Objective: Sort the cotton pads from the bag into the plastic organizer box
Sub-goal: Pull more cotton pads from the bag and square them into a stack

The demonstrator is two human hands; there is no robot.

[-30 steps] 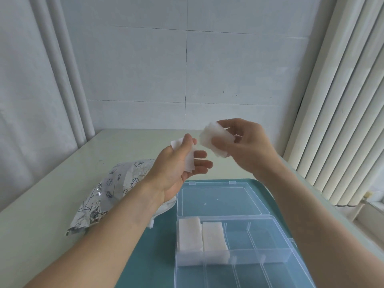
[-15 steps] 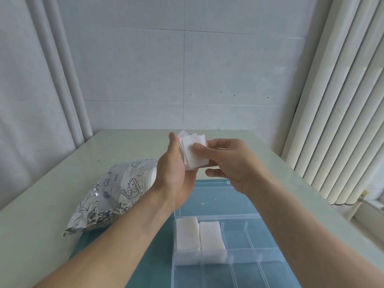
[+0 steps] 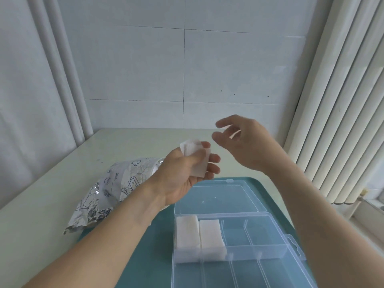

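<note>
My left hand (image 3: 187, 173) holds a small stack of white cotton pads (image 3: 195, 156) above the table, thumb across the pads and fingers behind them. My right hand (image 3: 241, 142) hovers just to the right of it, fingers loosely spread and blurred, holding nothing. Below them the clear plastic organizer box (image 3: 270, 252) lies open with its lid (image 3: 218, 196) folded back. Two stacks of cotton pads (image 3: 199, 233) fill its two far-left compartments. The silver printed bag (image 3: 112, 190) lies on its side to the left, partly behind my left forearm.
The box sits on a teal tray (image 3: 145, 256) on a pale green table (image 3: 52, 204). A tiled wall stands behind, pipes at the left, and ribbed vertical blinds (image 3: 342, 100) at the right.
My right hand let go of the pads and drew away to the right and up. The stack now stays in my left hand alone, which dropped slightly.
</note>
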